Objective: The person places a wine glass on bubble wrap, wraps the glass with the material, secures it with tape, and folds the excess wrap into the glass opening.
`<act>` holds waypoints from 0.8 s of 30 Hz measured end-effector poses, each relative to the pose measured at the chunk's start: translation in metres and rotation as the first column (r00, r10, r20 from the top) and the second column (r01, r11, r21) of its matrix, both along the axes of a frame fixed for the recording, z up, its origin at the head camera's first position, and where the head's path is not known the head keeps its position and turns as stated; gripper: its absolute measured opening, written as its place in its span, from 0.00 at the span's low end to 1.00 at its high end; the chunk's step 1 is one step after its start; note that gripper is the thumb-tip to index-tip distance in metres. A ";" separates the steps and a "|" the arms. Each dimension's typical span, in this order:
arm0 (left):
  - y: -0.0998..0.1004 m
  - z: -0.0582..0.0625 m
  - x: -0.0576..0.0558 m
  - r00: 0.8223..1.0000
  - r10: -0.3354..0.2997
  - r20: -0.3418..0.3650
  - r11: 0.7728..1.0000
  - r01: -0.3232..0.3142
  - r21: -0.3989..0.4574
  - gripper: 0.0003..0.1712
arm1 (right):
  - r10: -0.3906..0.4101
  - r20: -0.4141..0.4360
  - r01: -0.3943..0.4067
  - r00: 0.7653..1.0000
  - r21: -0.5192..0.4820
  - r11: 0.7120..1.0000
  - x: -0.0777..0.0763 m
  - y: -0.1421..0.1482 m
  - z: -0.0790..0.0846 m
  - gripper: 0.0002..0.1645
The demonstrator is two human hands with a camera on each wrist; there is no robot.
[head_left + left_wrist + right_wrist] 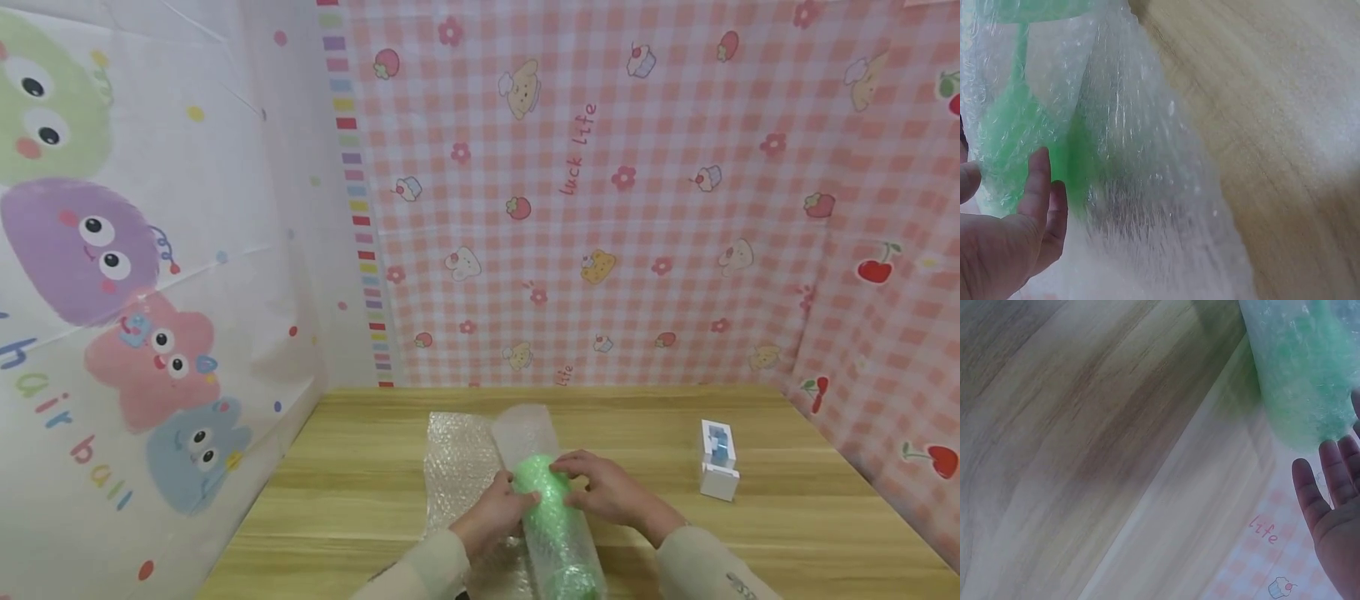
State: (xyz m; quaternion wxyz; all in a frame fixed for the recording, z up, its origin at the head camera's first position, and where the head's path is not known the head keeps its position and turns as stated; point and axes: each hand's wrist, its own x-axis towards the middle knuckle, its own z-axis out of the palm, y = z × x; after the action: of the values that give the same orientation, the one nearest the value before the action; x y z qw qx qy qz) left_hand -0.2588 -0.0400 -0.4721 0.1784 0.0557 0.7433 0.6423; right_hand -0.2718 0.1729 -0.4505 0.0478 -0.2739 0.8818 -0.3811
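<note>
A bright green goblet [552,508], with a rounded bowl and thin stem, lies in clear bubble wrap on the wooden table. Its bowl points toward the far side; the foot is nearest the body. My left hand [491,512] rests its thumb and fingers against the bowl's left side through the wrap. In the left wrist view the fingers of the left hand [1016,240] are only lightly bent. My right hand [611,492] touches the bowl's right side with its fingertips. In the right wrist view, fairly straight fingers of the right hand [1341,512] meet the bowl's end.
A loose stretch of bubble wrap [461,458] spreads flat to the left of the goblet. To the right, a small white box [718,479] with a blue item [718,444] in it stands on the wooden table [337,500]. Patterned cloths hang behind and at both sides.
</note>
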 end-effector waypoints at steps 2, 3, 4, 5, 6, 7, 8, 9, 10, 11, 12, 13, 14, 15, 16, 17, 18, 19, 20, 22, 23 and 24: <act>-0.001 0.000 0.000 1.000 -0.009 0.004 1.000 0.009 0.023 0.32 | -0.014 -0.009 0.014 1.000 0.011 1.000 0.000 -0.002 0.000 0.26; -0.002 -0.001 -0.001 1.000 -0.013 0.005 0.999 0.013 0.033 0.32 | -0.018 -0.012 0.018 1.000 0.017 1.000 -0.001 -0.002 0.000 0.26; -0.002 -0.001 -0.001 1.000 -0.018 0.005 0.999 0.017 0.047 0.32 | -0.022 -0.014 0.022 1.000 0.023 1.000 -0.001 -0.003 0.000 0.25; -0.003 -0.002 -0.001 1.000 -0.022 0.005 0.998 0.022 0.052 0.32 | -0.026 -0.014 0.026 1.000 0.027 0.999 0.000 -0.004 0.000 0.25; -0.004 -0.002 -0.001 1.000 -0.027 0.004 0.998 0.027 0.059 0.31 | -0.025 -0.012 0.026 1.000 0.030 0.999 0.000 -0.005 0.000 0.25; -0.005 -0.003 -0.002 1.000 -0.031 0.004 0.997 0.030 0.064 0.31 | -0.025 -0.012 0.026 1.000 0.033 0.999 0.000 -0.005 0.000 0.25; -0.005 -0.004 -0.002 0.999 -0.036 0.003 0.997 0.035 0.064 0.31 | -0.024 -0.013 0.025 1.000 0.037 0.999 0.000 -0.006 0.001 0.25; -0.006 -0.004 -0.002 0.999 -0.039 0.004 0.997 0.039 0.063 0.31 | -0.027 -0.015 0.027 1.000 0.039 0.999 0.000 -0.006 0.000 0.25; -0.006 -0.004 -0.002 0.999 -0.045 0.005 0.997 0.044 0.060 0.31 | -0.030 -0.017 0.031 0.999 0.041 0.999 0.000 -0.007 0.001 0.25; -0.006 -0.004 -0.002 0.999 -0.050 0.008 0.997 0.049 0.056 0.32 | -0.032 -0.020 0.033 0.999 0.043 0.999 0.000 -0.007 0.001 0.25; -0.006 -0.004 -0.002 0.998 -0.056 0.010 0.997 0.056 0.054 0.32 | -0.031 -0.024 0.032 0.999 0.045 0.998 0.000 -0.008 0.001 0.25; -0.007 -0.004 -0.002 0.998 -0.060 0.009 0.997 0.060 0.052 0.32 | -0.031 -0.030 0.032 0.999 0.046 0.998 0.000 -0.008 0.000 0.25; -0.007 -0.004 -0.002 0.998 -0.065 0.009 0.997 0.064 0.047 0.33 | -0.030 -0.036 0.032 0.999 0.046 0.998 0.000 -0.008 0.000 0.25; -0.007 -0.004 -0.003 0.998 -0.066 0.011 0.997 0.065 0.038 0.33 | -0.030 -0.040 0.031 0.999 0.045 0.999 0.000 -0.009 0.000 0.25; -0.007 -0.004 -0.003 0.997 -0.070 0.012 0.997 0.069 0.031 0.33 | -0.027 -0.047 0.029 0.999 0.043 0.999 0.000 -0.009 0.000 0.25; -0.007 -0.004 -0.003 0.997 -0.072 0.015 0.997 0.071 0.028 0.33 | -0.023 -0.056 0.026 0.998 0.041 0.999 0.001 -0.009 0.000 0.25; -0.007 -0.005 -0.004 0.997 -0.073 0.020 0.997 0.072 0.021 0.32 | -0.022 -0.066 0.025 0.998 0.041 0.999 0.001 -0.009 0.000 0.26; -0.008 -0.005 -0.004 0.997 -0.070 0.027 0.998 0.070 0.012 0.32 | -0.022 -0.074 0.025 0.997 0.040 0.999 0.001 -0.009 -0.001 0.26; -0.008 -0.005 -0.005 0.997 -0.068 0.032 0.998 0.068 0.008 0.32 | -0.022 -0.083 0.026 0.996 0.038 0.999 0.001 -0.009 -0.001 0.26; -0.008 -0.006 -0.005 0.998 -0.052 0.043 0.999 0.052 0.008 0.32 | -0.025 -0.100 0.029 0.995 0.040 0.999 0.002 -0.010 -0.001 0.26; -0.009 -0.007 -0.005 0.998 -0.038 0.043 0.999 0.038 0.011 0.33 | -0.029 -0.105 0.034 0.994 0.045 0.998 0.003 -0.010 0.000 0.26; -0.009 -0.007 -0.004 0.999 -0.023 0.043 1.000 0.023 0.012 0.34 | -0.034 -0.104 0.039 0.994 0.048 0.998 0.003 -0.011 0.000 0.25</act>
State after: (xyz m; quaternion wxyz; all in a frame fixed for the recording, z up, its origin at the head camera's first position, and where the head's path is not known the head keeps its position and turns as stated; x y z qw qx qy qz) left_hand -0.2631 -0.0485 -0.4795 0.2013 0.0515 0.7348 0.6456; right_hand -0.2689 0.1624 -0.4506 0.0020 -0.2757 0.8971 -0.3453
